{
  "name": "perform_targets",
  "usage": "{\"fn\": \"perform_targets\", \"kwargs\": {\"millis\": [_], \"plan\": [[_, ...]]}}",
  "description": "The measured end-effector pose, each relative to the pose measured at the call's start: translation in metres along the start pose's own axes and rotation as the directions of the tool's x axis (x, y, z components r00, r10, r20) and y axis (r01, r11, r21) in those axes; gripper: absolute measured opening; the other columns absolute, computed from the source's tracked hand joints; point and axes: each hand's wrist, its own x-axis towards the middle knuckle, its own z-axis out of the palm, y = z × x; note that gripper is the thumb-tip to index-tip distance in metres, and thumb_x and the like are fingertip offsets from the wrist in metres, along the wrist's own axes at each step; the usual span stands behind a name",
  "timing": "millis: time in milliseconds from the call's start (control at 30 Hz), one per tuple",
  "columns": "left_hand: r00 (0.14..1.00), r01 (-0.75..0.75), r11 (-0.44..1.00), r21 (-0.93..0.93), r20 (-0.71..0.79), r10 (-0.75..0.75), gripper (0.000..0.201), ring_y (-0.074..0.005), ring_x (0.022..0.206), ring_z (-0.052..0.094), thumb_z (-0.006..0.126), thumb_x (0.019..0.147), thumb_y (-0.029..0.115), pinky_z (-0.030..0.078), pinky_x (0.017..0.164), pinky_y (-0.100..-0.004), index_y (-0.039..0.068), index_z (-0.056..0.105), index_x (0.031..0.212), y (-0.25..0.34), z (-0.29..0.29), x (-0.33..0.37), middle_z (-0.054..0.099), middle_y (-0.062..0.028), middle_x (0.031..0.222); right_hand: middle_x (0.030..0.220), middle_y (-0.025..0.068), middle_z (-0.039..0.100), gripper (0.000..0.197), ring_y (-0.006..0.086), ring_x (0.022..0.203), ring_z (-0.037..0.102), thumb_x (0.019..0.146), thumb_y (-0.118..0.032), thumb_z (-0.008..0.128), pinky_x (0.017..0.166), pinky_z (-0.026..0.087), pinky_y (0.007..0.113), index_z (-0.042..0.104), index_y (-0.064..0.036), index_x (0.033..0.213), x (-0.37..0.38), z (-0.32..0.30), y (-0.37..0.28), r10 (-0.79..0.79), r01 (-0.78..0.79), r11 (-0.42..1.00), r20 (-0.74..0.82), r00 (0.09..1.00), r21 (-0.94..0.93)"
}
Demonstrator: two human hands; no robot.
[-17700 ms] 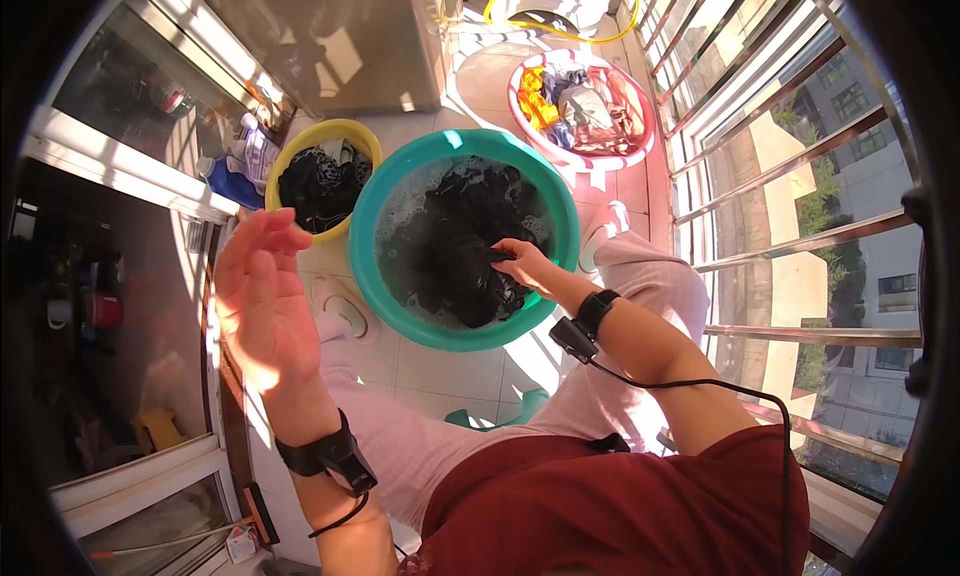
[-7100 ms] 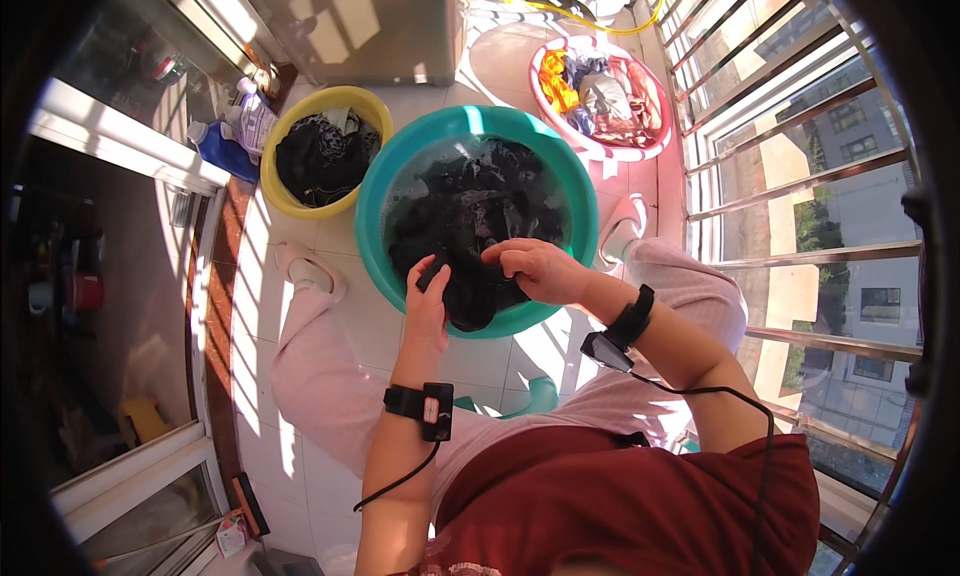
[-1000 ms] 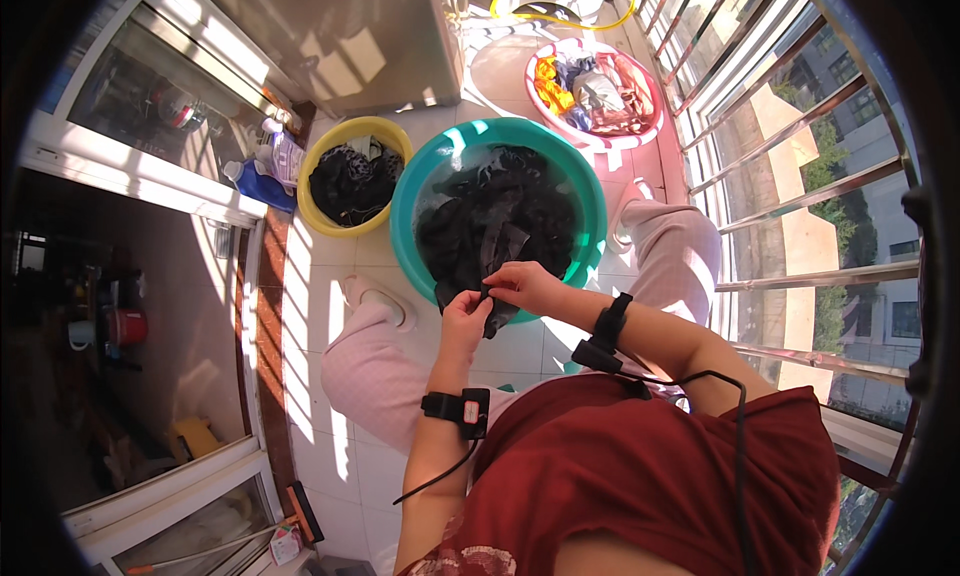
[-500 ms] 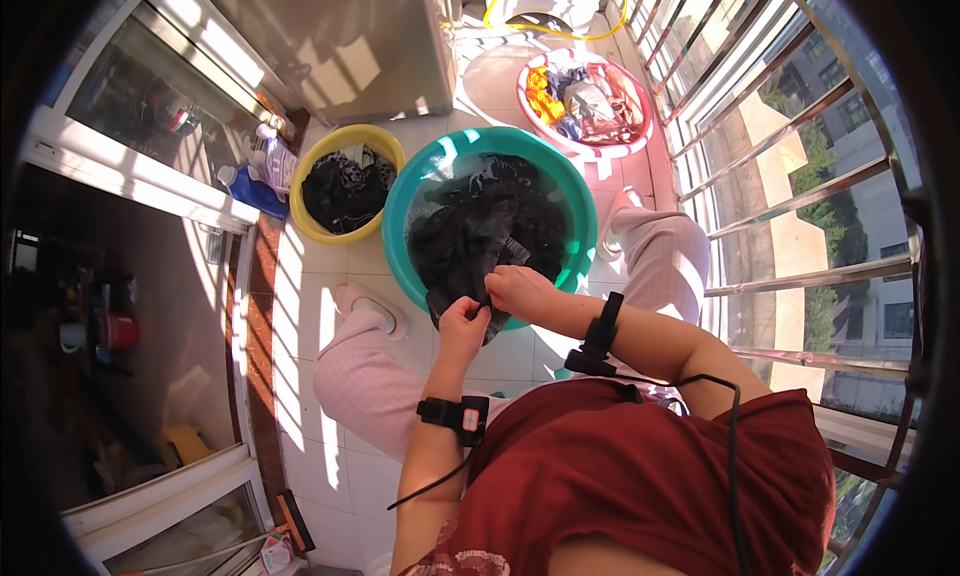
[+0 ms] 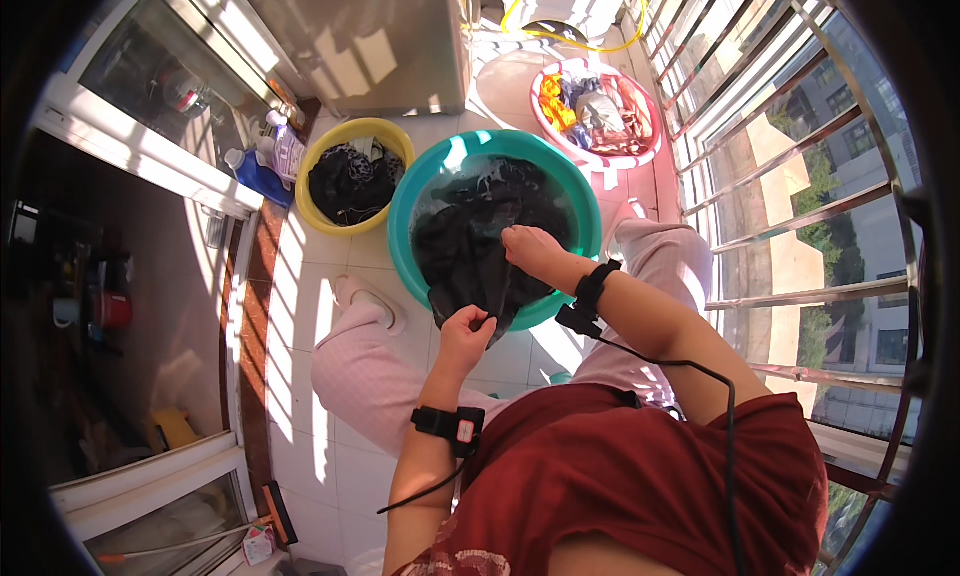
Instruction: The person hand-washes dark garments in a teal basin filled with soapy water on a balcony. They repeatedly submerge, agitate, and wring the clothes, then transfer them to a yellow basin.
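A large teal basin stands on the floor in front of me, holding sudsy water and dark clothes. Over its near rim hangs part of a black garment; its exact kind is unclear. My left hand pinches the garment's lower edge just outside the rim. Farther up and to the right, my right hand has its fingers closed on the same cloth above the basin. Between the two hands the fabric is stretched. The rest of the garment lies in the water among other dark cloth.
At the left stands a yellow basin of dark clothes, beside blue and purple detergent bottles. A pink-and-white basket of colourful clothes is at the back right. Window bars line the right side; a squeegee leans lower left.
My right hand has moved up and away from the left, drawing the cloth out between them. The left hand has shifted slightly down, still pinching the garment's edge.
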Motion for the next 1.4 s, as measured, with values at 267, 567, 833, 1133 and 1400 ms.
{"fn": "perform_targets", "kwargs": {"millis": [267,567,833,1133,1400], "plan": [[1.000,-0.013,0.999,-0.046,0.020,0.014,0.011,-0.0010,0.062,0.046,0.070,0.084,0.007,0.036,0.054,-0.0181,0.002,0.060,0.084,0.009,0.000,0.003,0.054,0.0065,0.069,0.088,0.0184,0.065,0.010,0.0348,0.085,0.065,0.078,-0.009,0.055,0.075,0.052,0.043,0.059,-0.0020,0.083,0.021,-0.020,0.011,0.018,-0.019,0.995,-0.018,1.000,-0.097],[0.997,0.024,0.995,-0.100,0.073,-0.017,0.012,-0.0013,0.062,0.047,0.071,0.083,0.007,0.037,0.054,-0.0183,0.003,0.060,0.083,0.025,0.004,0.006,0.054,0.0066,0.069,0.083,0.0182,0.064,0.013,0.0361,0.082,0.064,0.078,-0.013,0.057,0.074,0.051,0.044,0.057,-0.0014,0.085,0.027,-0.025,0.017,0.013,-0.018,0.997,-0.065,0.998,-0.076],[0.997,0.036,0.993,-0.112,0.079,-0.028,0.011,-0.0038,0.062,0.052,0.070,0.081,0.005,0.042,0.055,-0.0201,0.003,0.059,0.082,0.013,0.000,-0.001,0.057,0.0027,0.070,0.081,0.0171,0.065,0.013,0.0360,0.083,0.064,0.079,-0.016,0.058,0.073,0.051,0.044,0.059,-0.0028,0.079,0.027,-0.037,0.035,0.133,-0.135,0.991,-0.069,0.989,-0.017],[0.986,-0.158,0.951,0.266,-0.015,0.168,0.053,-0.0179,0.078,0.061,0.074,0.071,0.013,0.050,0.072,-0.0307,0.003,0.049,0.116,0.001,0.020,0.057,0.061,-0.0088,0.091,0.076,0.0114,0.067,0.016,0.0225,0.072,0.066,0.076,-0.015,0.068,0.068,0.052,0.033,0.065,-0.0022,0.084,0.010,-0.062,0.007,0.194,-0.190,0.880,0.036,0.980,0.436],[0.979,0.172,0.830,0.531,0.003,-0.205,0.061,-0.0184,0.086,0.061,0.067,0.076,0.007,0.051,0.067,-0.0338,0.004,0.042,0.132,-0.050,0.026,0.110,0.061,-0.0084,0.104,0.086,0.0075,0.069,0.021,0.0208,0.081,0.067,0.083,-0.014,0.065,0.073,0.053,0.031,0.064,-0.0028,0.101,-0.015,0.009,0.045,0.441,-0.387,0.639,0.096,0.892,0.665]]}}
